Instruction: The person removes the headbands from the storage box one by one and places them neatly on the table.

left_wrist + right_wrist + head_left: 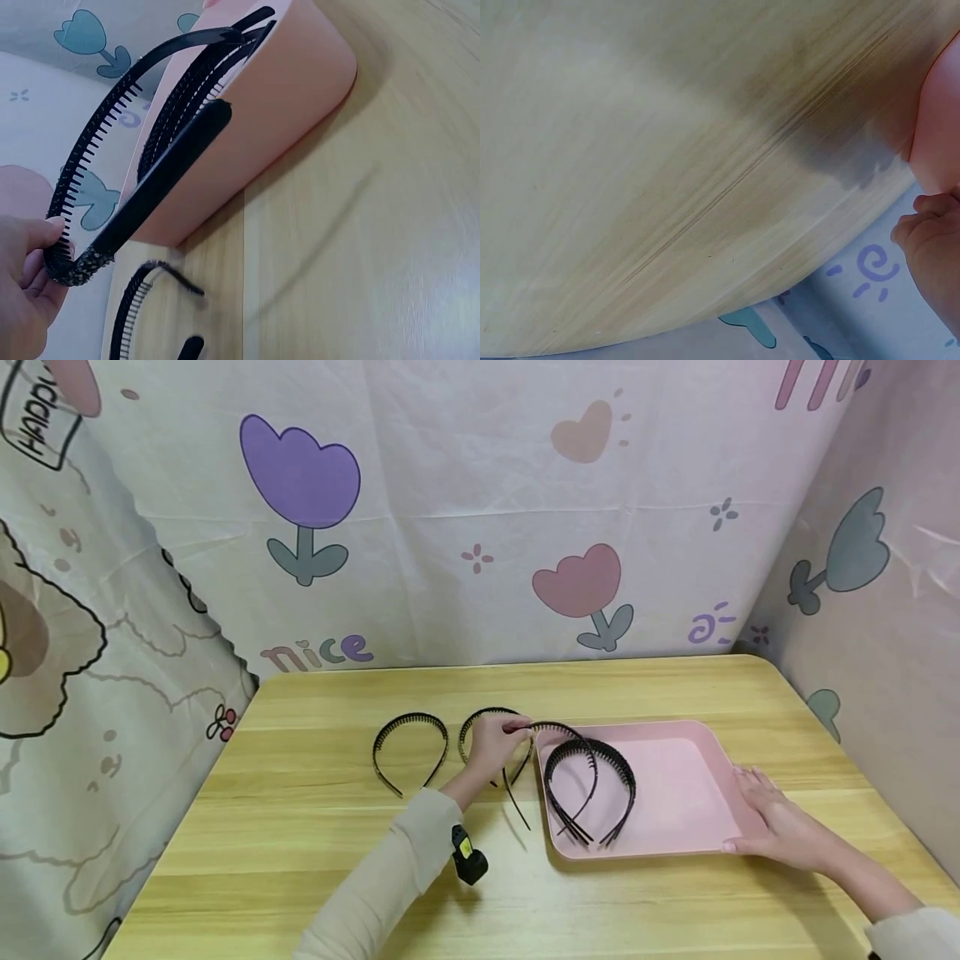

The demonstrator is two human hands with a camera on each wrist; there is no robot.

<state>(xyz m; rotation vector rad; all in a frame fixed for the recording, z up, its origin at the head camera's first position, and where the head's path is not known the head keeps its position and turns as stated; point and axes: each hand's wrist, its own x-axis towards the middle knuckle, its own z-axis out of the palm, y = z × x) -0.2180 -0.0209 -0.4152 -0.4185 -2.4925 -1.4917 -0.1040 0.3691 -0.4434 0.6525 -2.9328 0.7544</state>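
Near edge of the wooden table [247, 835]: a black device [470, 866] hangs at the left wrist. On the person's right side, the right hand [783, 822] lies against the right end of the pink tray [682, 785], thumb and fingers spread along its wall, apparently steadying it.

At the tray's left end, the left hand [491, 745] pinches a held headband [157, 181], black and toothed, between thumb and fingers near the crown. The headband straddles the tray's left wall, one leg over the table, the other above the stacked headbands [622, 766]; from where I stand I cannot tell whether it touches them. Its long axis, crown to tips, runs from far to near: crown in the fingers, open ends towards the near edge, much as in the stack.

The step in hand appears to be adding this headband to the tray. The next move seems to call for a shift rightward until both legs clear the wall, then lowering and release.

Farther off, a left-hand headband [412, 717] and a second loose headband [480, 712], partly behind the left hand, lie on the table; beyond hangs a printed curtain [450, 443].
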